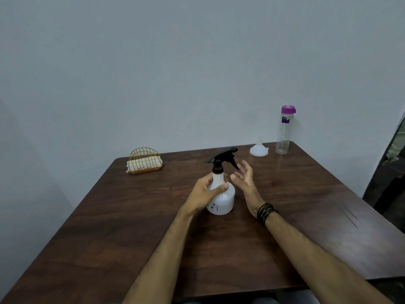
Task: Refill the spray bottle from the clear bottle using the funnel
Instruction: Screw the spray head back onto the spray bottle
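A white spray bottle (225, 198) with a black trigger head stands upright in the middle of the dark wooden table (131, 227). My left hand (206, 191) grips its body from the left. My right hand (244, 177) hovers just right of the bottle, fingers spread, below the trigger, holding nothing. A white funnel (259, 149) rests upside down, spout up, at the far right of the table. Beside it stands the clear bottle (283, 132) with a purple cap on.
A gold wire holder (145, 160) with a folded cloth in it sits at the table's far left. The pale wall runs right behind the table. A dark gap and floor lie past the right edge.
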Tool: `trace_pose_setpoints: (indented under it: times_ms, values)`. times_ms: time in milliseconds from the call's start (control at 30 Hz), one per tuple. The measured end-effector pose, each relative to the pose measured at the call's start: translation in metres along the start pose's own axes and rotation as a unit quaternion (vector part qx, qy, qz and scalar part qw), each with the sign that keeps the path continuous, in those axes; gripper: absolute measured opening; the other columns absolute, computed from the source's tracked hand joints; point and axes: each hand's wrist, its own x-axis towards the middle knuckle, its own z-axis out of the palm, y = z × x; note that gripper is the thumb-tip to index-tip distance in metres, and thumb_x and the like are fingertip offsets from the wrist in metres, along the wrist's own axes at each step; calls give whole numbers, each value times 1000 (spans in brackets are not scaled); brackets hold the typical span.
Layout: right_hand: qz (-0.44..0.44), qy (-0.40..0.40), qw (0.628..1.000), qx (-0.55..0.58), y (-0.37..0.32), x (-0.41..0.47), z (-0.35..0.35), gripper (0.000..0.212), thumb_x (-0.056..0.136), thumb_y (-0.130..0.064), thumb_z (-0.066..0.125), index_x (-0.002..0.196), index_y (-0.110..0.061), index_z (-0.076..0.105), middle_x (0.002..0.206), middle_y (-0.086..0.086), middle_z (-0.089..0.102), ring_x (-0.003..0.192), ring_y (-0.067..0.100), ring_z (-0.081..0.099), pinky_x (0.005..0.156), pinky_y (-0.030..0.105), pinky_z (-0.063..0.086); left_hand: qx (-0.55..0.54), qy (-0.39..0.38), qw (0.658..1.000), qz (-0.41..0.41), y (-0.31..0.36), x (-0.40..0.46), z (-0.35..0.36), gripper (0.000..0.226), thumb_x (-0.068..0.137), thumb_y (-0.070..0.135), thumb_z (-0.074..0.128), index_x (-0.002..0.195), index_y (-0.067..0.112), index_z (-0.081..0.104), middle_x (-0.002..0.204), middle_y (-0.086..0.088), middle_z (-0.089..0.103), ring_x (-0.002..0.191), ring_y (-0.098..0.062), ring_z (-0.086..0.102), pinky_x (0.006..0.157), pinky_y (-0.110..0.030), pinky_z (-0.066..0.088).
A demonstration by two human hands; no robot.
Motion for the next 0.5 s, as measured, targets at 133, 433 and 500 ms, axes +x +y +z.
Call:
trace_pose_setpoints:
  times_ms: [133,433,500]
  values:
    - [-72,20,992,-101,-14,-2,11,104,68,-56,81,151,-32,24,155,-8,36,139,9,40,111,33,36,84,75,993,32,-1,1,13,20,83,31,80,99,26,68,102,3,71,94,-16,68,88,-42,57]
    - [-106,38,964,-240,-31,11,23,69,69,-36,73,130,-19,45,128,-5,44,122,12,48,108,35,44,128,98,987,25,-10,-10,36,60,77,45,78,129,31,53,124,6,55,111,-5,56,91,-23,50]
    - [-78,16,977,-199,-35,11,22,57,70,-28,72,120,-21,46,120,-1,52,115,16,54,103,42,49,96,56,994,-2,-5,-10,31,54,84,39,75,132,29,53,126,9,61,109,-1,59,89,-25,52]
